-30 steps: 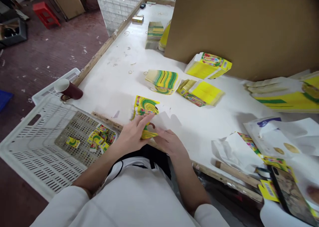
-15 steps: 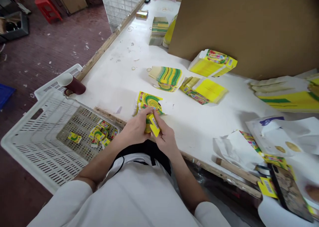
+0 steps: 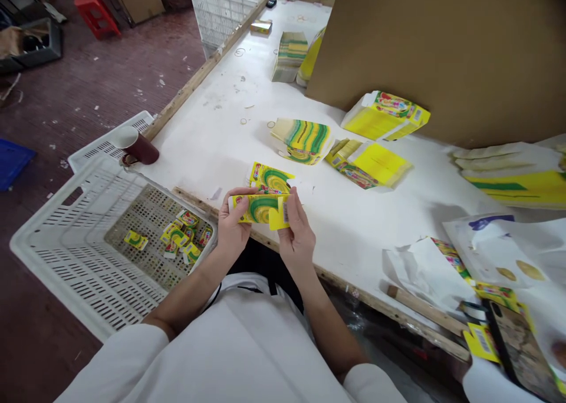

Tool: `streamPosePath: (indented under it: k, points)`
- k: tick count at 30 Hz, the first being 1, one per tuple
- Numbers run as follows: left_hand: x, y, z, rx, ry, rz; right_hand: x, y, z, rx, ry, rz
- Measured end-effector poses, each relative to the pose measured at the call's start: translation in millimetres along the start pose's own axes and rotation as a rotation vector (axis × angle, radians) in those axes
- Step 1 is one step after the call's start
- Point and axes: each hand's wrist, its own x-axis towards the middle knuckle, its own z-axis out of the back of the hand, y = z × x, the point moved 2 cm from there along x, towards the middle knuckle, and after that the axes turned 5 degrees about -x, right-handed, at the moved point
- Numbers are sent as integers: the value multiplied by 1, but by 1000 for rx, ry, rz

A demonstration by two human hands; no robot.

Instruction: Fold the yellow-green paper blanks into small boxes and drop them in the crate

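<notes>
Over the white tabletop (image 3: 198,131), left hand (image 3: 233,227) and right hand (image 3: 298,236), now farther apart, pinch an oblong yellow-green cardboard box (image 3: 259,207).

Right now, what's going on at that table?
A person holds a yellow carton, left grip at one end, right grip at the other, where a flap sticks out. More cartons lie beyond it on the table, and several small ones are in the crate at the left.
</notes>
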Motion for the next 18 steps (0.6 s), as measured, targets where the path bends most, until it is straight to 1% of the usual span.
streamPosePath:
  k: [1,3,5,8,10,13,14,18]
  points:
    - [1,-3,-3,-60,7,19,0,0,1,-61,4,58]
    - [4,-11,-8,-168,25,51,2,-1,4,-112,19,121]
    - [7,-17,-11,-241,19,70,6,-2,7,-103,48,157]
    - [11,-19,-13,-267,-14,60,9,-2,7,-87,120,191]
    - [11,-18,-14,-252,-32,49,11,-3,6,-100,133,193]
    - [11,-16,-13,-217,-52,39,13,-5,5,-114,112,165]
    - [11,-16,-12,-208,-54,39,14,-6,5,-106,128,156]
    - [9,-17,-8,-188,-33,60,19,-9,6,2,293,135]
